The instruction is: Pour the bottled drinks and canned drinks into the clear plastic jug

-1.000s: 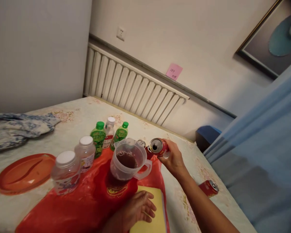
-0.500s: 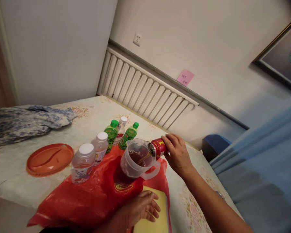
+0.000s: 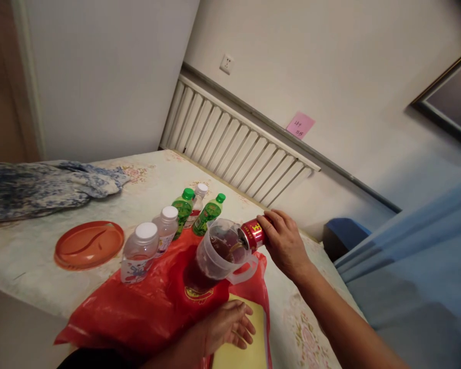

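My right hand [image 3: 286,243] is wrapped round a red drink can [image 3: 252,234], tipped over the rim of a translucent plastic jug [image 3: 209,259]. Brown liquid runs from the can into the jug, which holds a good amount of it. The jug stands on a red plastic bag [image 3: 138,307], its handle turned towards my right arm. Palm up, my left hand [image 3: 232,325] rests over a yellow pad [image 3: 253,338] with its fingers apart and nothing in it. Left of the jug are two clear jars with white lids [image 3: 141,253].
Two green bottles [image 3: 208,214] and a white-capped bottle [image 3: 200,195] stand behind the jug. An orange lid [image 3: 90,245] lies at left on the flowered tablecloth [image 3: 26,256], near a bunched cloth [image 3: 54,187]. A radiator [image 3: 234,138] runs along the wall; a blue curtain [image 3: 418,256] hangs at right.
The liquid in the jug stands a little higher, and the can is tipped slightly further down. The whole view has shifted a little; my left hand keeps its pose.
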Action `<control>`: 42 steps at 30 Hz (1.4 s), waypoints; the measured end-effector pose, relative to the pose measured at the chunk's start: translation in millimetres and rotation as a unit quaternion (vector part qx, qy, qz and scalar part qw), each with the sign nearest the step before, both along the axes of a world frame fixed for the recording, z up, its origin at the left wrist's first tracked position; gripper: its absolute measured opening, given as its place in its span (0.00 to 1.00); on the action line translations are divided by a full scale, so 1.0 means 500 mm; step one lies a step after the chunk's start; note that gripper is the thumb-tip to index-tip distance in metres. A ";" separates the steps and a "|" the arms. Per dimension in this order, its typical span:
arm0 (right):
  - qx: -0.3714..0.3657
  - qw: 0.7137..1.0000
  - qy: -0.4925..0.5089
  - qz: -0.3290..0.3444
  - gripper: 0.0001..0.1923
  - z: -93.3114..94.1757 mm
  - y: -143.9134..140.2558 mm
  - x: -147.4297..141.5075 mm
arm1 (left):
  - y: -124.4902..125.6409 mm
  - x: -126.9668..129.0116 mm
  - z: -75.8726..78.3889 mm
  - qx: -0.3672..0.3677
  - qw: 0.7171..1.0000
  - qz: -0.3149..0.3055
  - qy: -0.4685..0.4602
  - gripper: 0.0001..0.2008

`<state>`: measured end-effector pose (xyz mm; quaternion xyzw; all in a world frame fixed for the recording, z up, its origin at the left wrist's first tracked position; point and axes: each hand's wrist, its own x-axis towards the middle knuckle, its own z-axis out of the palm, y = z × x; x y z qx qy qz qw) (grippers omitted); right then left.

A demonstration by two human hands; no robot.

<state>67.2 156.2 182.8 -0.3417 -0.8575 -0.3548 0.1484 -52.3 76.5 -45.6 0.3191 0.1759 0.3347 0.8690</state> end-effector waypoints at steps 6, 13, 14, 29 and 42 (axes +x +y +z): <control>0.006 1.000 -0.012 0.007 0.20 0.006 -0.003 -0.005 | 0.002 0.004 -0.011 0.006 1.000 0.000 -0.005 0.30; 0.004 1.000 -0.017 0.001 0.21 0.007 -0.005 -0.008 | 0.004 0.003 -0.011 0.004 1.000 -0.004 -0.015 0.30; 0.003 1.000 -0.018 0.001 0.21 0.007 -0.006 -0.008 | 0.004 0.001 -0.008 0.002 1.000 -0.004 -0.011 0.31; -0.016 1.000 -0.016 -0.003 0.21 0.000 -0.009 -0.010 | -0.001 -0.002 0.009 0.004 1.000 0.000 0.008 0.30; -0.162 0.973 0.163 0.027 0.30 -0.027 -0.012 0.009 | 0.002 -0.003 0.007 0.005 1.000 -0.017 0.000 0.28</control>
